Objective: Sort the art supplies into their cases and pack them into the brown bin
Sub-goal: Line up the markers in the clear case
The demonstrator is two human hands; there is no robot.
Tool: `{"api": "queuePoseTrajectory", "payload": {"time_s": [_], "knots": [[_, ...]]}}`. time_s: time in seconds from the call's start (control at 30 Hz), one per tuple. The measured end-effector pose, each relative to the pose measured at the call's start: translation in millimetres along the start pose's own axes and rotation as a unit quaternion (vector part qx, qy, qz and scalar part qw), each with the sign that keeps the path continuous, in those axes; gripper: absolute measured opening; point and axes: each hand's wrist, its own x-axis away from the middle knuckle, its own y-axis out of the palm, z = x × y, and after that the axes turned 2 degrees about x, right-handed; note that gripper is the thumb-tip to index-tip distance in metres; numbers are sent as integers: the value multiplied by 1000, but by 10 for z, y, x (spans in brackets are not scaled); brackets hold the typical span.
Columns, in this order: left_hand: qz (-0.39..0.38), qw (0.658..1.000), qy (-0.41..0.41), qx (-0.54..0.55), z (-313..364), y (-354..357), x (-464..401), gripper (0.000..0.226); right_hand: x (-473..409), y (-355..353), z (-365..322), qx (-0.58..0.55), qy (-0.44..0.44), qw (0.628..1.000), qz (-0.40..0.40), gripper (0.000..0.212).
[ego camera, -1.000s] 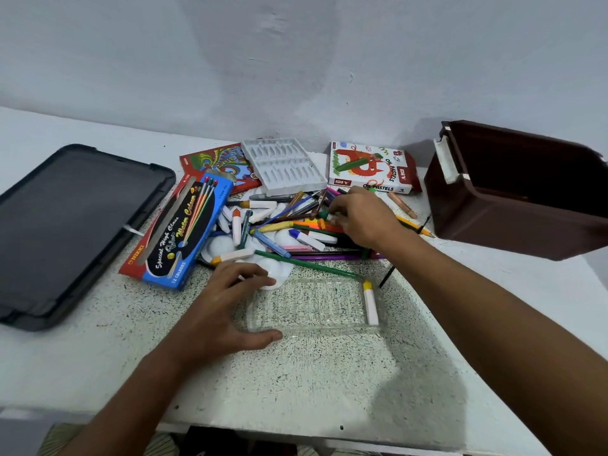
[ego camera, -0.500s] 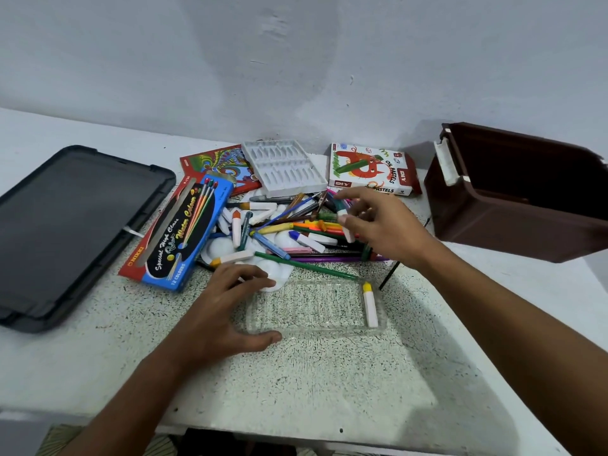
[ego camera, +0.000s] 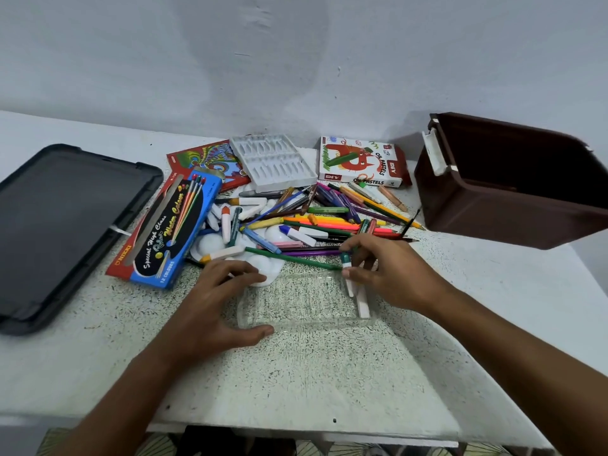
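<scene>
Right hand (ego camera: 391, 274) moved to clear tray (ego camera: 296, 320), grip pinching green-capped tube (ego camera: 347, 271), left hand (ego camera: 217, 311) flat

The table (ego camera: 329, 373) is showing a rough, matt, speckled stone-like top. The clear tray (ego camera: 296, 320) on it is looking like thin, glossy transparent plastic, letting the speckles show through. The brown bin (ego camera: 513, 209) is presenting smooth plastic with a soft sheen, its latch (ego camera: 435, 156) white plastic. The dark lid (ego camera: 59, 225) at the left is appearing as matt black plastic. The white moulded insert (ego camera: 273, 162) is looking like thin matt plastic. The oil pastels box (ego camera: 362, 162) and the blue water colour box (ego camera: 174, 232) are showing printed, slightly glossy card. The paint tube (ego camera: 347, 271) is looking smooth and white, with a green cap.
</scene>
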Motion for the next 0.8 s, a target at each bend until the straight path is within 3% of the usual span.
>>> {"api": "queuePoseTrajectory", "payload": {"time_s": [0.3,0.8], "knots": [[0,1000,1,-4,-20,-1,-2,70,113,38,22,98,-13,995,-16,33],[-5,1000,1,3,-10,-16,-4,70,132,81,4,89,-4,996,-23,28]]}}
